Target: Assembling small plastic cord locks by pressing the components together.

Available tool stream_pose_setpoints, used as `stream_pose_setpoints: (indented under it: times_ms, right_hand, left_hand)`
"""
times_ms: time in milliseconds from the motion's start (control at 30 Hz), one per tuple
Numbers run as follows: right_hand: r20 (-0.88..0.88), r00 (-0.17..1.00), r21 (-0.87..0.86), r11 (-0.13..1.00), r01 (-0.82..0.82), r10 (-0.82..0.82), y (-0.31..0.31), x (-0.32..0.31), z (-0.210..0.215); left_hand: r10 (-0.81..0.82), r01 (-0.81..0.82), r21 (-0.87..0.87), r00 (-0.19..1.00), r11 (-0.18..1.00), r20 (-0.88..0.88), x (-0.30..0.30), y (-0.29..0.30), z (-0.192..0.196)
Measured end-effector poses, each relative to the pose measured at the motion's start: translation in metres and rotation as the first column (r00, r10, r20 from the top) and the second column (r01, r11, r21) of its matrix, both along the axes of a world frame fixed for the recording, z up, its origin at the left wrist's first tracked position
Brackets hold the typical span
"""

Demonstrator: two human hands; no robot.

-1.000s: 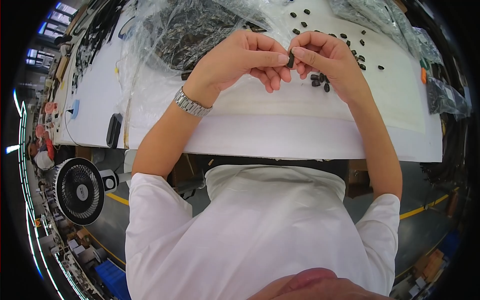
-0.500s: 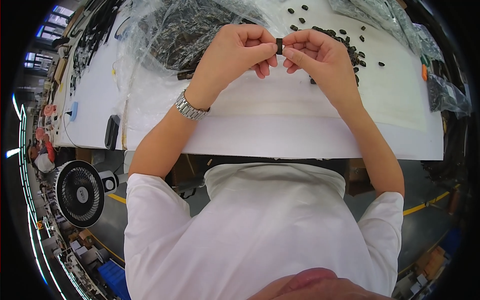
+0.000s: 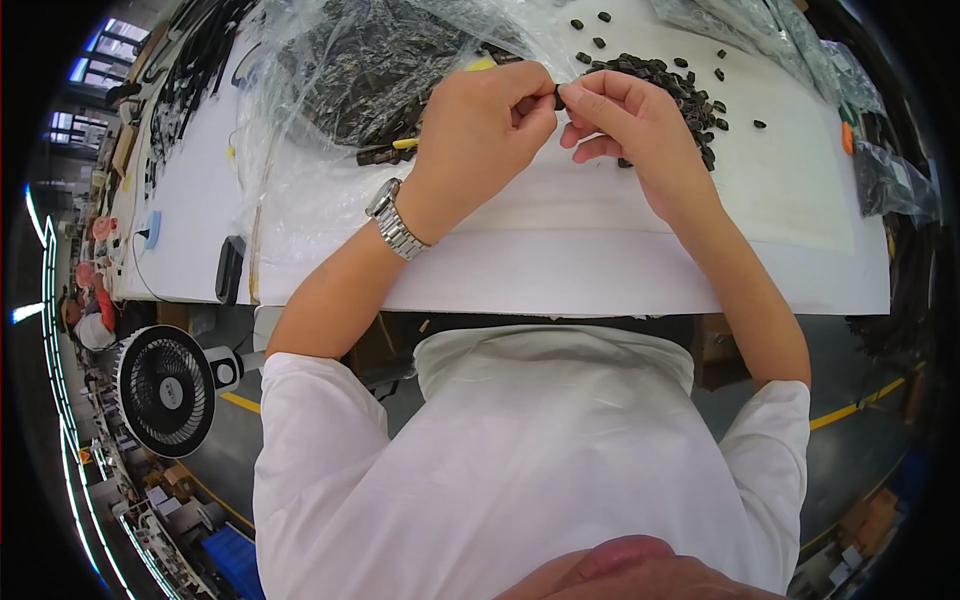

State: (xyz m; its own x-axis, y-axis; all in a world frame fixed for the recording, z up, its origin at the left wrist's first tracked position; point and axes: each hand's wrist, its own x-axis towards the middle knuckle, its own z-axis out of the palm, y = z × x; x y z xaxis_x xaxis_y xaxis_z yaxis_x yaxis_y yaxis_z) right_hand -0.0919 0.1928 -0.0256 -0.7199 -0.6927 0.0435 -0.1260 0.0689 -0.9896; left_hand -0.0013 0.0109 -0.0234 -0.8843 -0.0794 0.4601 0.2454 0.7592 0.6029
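Note:
My two hands meet over the white table, fingertips together around a small black piece [image 3: 559, 100], most of it hidden. My left hand [image 3: 485, 135], with a metal watch on its wrist, is curled with thumb and forefinger closed on the piece. Thumb and forefinger of my right hand [image 3: 635, 125] pinch it from the other side, its other fingers loosely bent. Close behind my right hand lies a heap of small black pieces [image 3: 690, 98], with several scattered around it. A clear plastic bag of dark strips [image 3: 375, 75] lies beside my left hand.
Yellow bits [image 3: 404, 143] show by the bag. More clear bags [image 3: 745, 30] lie at the back right, near an orange-handled item [image 3: 847, 138]. Black cords [image 3: 195, 70] spread at the far left. A black case [image 3: 229, 270] and fan [image 3: 167, 391] are at the left.
My left hand has turned at the wrist, its back now more in view, and the black piece is more covered by my fingers. Yellow bits have come into view around the left hand.

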Motion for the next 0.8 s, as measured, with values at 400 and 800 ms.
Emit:
stream_pose_setpoints:
  times_ms: [400, 800]
  right_hand:
    - [0.45, 0.872, -0.347, 0.937, -0.029, 0.194, -0.005, -0.001, -0.021]
    - [0.231, 0.959, -0.169, 0.977, -0.127, 0.164, 0.003, -0.013, -0.011]
  left_hand:
    - [-0.016, -0.082, -0.375, 0.968, 0.923, -0.251, -0.002, 0.001, -0.005]
    - [-0.162, 0.127, 0.213, 0.974, 0.969, 0.156, -0.005, -0.013, 0.011]
